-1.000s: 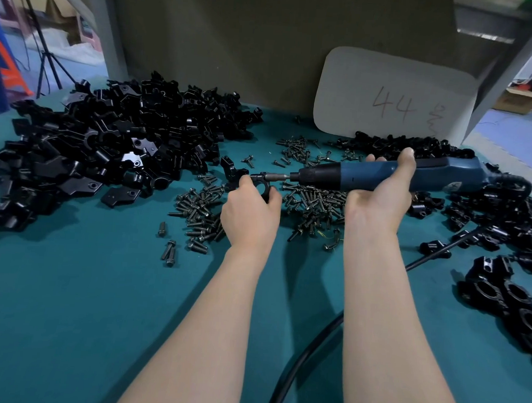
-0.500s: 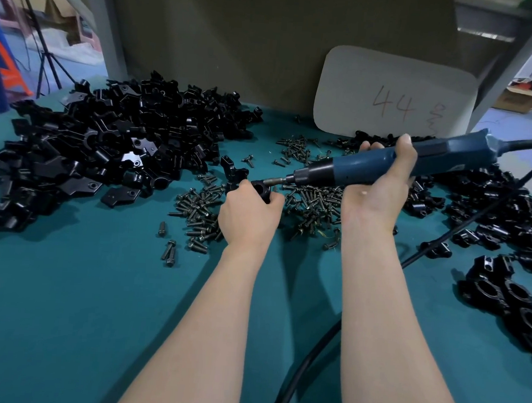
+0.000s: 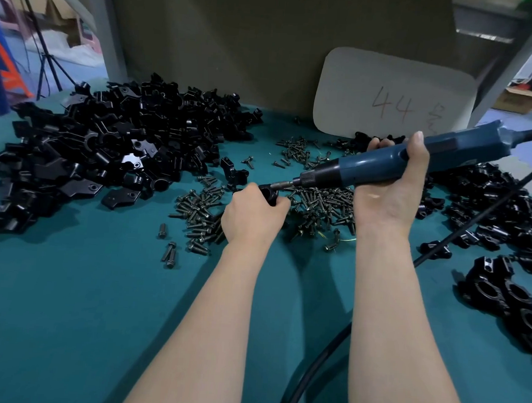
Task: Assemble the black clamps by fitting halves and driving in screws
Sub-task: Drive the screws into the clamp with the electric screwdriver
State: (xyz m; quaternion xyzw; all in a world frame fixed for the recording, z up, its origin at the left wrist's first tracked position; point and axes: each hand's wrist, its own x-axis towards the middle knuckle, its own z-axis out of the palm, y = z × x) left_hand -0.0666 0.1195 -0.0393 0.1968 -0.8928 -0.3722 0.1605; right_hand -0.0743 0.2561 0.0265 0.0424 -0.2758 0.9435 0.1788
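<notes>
My left hand (image 3: pixel 252 216) grips a black clamp (image 3: pixel 269 192) low over the green table, most of the clamp hidden inside the fist. My right hand (image 3: pixel 391 191) holds a blue electric screwdriver (image 3: pixel 396 158), tilted down to the left, with its bit tip resting on the clamp's top. A scatter of dark screws (image 3: pixel 318 202) lies on the table just behind and around both hands. A big heap of loose black clamp halves (image 3: pixel 104 149) fills the left side.
Assembled black clamps (image 3: pixel 504 290) lie along the right edge. The screwdriver's black cable (image 3: pixel 316 359) loops down between my forearms and off to the right. A grey card marked "44" (image 3: pixel 394 97) leans on the back wall. Bare green tabletop (image 3: pixel 61 313) spreads at front left.
The screwdriver's rear end has risen, so the tool now slants down steeply onto the clamp. My left hand with the clamp has dropped slightly toward the table.
</notes>
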